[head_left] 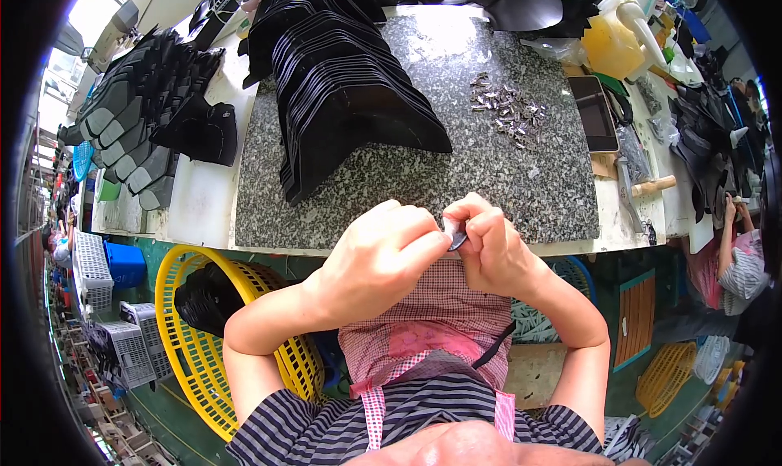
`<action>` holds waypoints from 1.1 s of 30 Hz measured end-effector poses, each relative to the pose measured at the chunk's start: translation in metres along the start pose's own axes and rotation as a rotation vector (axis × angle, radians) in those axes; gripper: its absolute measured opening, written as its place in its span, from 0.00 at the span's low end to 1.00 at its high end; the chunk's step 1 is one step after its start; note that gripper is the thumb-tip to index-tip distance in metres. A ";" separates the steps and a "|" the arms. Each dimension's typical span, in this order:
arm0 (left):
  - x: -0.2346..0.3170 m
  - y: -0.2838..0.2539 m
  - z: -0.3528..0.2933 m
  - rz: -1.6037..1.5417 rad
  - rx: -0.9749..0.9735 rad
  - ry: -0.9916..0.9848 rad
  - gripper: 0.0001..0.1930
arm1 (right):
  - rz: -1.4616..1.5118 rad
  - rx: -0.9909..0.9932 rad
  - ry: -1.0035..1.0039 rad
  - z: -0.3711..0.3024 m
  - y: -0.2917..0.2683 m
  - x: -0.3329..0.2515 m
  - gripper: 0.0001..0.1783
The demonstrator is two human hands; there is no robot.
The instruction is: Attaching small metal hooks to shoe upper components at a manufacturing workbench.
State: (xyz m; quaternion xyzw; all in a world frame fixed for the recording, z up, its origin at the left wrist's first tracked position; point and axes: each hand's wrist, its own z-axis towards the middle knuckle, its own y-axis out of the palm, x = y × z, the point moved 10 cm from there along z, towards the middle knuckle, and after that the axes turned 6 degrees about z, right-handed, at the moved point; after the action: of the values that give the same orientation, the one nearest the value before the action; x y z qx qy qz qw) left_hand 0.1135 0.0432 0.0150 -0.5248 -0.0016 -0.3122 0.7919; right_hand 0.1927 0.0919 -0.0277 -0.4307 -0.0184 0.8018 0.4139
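Just past the near edge of the speckled granite slab (366, 173), my two hands meet fingertip to fingertip. My left hand (379, 250) is closed, its knuckles facing up. My right hand (497, 250) pinches from the other side, thumb and forefinger bent together. Between them shows a sliver of a small dark and whitish piece (457, 238); the fingers cover most of it, so its kind cannot be made out. A tall overlapping stack of black shoe-upper-like pieces (350, 83) lies on the slab ahead. Small shiny metal fittings (509, 107) are scattered to its right.
More black and grey cut pieces (130, 116) are piled at the left. A dark-screened device (593, 114), a wooden-handled tool (654, 186) and a yellow jug (612, 44) sit at the right. A yellow basket (181, 336) stands below the table. A co-worker (743, 262) is far right.
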 end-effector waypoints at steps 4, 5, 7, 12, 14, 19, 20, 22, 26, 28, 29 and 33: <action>0.006 -0.008 0.004 0.020 0.008 0.031 0.12 | 0.204 0.010 0.194 -0.007 0.001 0.019 0.23; 0.008 -0.010 0.004 0.029 0.007 0.042 0.13 | 0.291 0.073 0.210 -0.009 -0.004 0.023 0.24; 0.007 -0.011 0.001 0.043 0.005 0.046 0.13 | 0.311 0.088 0.234 -0.008 -0.001 0.024 0.25; -0.002 -0.015 -0.014 0.021 0.024 0.003 0.13 | 0.397 0.055 0.189 -0.001 0.009 0.023 0.26; -0.002 -0.022 -0.018 0.028 0.035 -0.019 0.13 | 0.369 0.003 0.198 0.003 0.018 0.021 0.25; -0.015 -0.031 -0.033 -0.019 0.070 -0.089 0.12 | 0.371 0.073 0.194 0.010 0.028 0.022 0.26; -0.020 -0.034 -0.038 -0.038 0.037 -0.132 0.14 | 0.318 0.095 0.099 0.018 0.030 0.013 0.27; -0.028 -0.044 -0.045 0.058 0.067 -0.259 0.14 | 0.215 0.155 -0.001 0.026 0.033 0.005 0.30; -0.077 -0.045 -0.086 0.254 -0.355 -0.496 0.10 | 0.331 0.110 0.066 0.037 0.049 0.012 0.28; -0.116 -0.067 -0.096 0.290 -0.538 -0.546 0.11 | 0.270 0.120 0.094 0.037 0.045 0.019 0.27; -0.142 -0.080 -0.098 0.300 -0.583 -0.565 0.12 | 0.222 0.129 0.125 0.033 0.040 0.026 0.27; -0.241 -0.161 -0.106 0.538 -0.655 -0.708 0.20 | 0.330 0.251 0.294 0.018 0.030 0.051 0.22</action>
State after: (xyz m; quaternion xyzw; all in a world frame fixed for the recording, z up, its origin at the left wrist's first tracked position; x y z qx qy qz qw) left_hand -0.1950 0.0325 0.0212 -0.7986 -0.0362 0.1125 0.5901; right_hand 0.1463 0.1127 -0.0624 -0.4849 0.2124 0.7833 0.3258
